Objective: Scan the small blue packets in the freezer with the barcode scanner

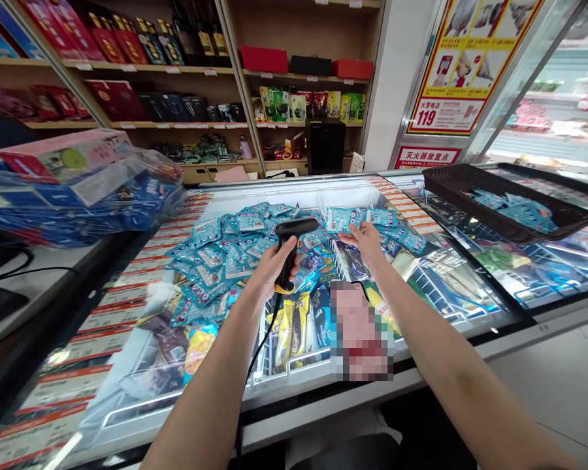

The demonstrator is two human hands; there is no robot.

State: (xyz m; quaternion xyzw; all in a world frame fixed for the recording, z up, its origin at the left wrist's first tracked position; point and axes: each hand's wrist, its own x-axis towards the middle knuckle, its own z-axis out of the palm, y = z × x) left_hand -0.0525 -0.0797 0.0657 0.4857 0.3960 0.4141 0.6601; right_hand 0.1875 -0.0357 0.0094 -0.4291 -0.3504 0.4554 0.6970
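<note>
My left hand (274,266) is wrapped round the grip of a black handheld barcode scanner (296,228), its cable trailing down past my forearm. The fingers of my right hand (366,240) pinch the lower edge of a small light-blue packet (338,219), just right of the scanner's head. Beside the left hand, a wide heap of the same blue packets (225,251) covers the freezer's glass top. A few more blue packets (406,236) lie behind and to the right of my right hand.
A dark plastic basket (445,186) holding blue packets stands at the right. Film-wrapped boxes (78,189) are stacked at the left. Between my forearms lies a pixelated object (360,333) on the chest freezer's (318,418) near edge. Stocked shelves (176,68) stand behind.
</note>
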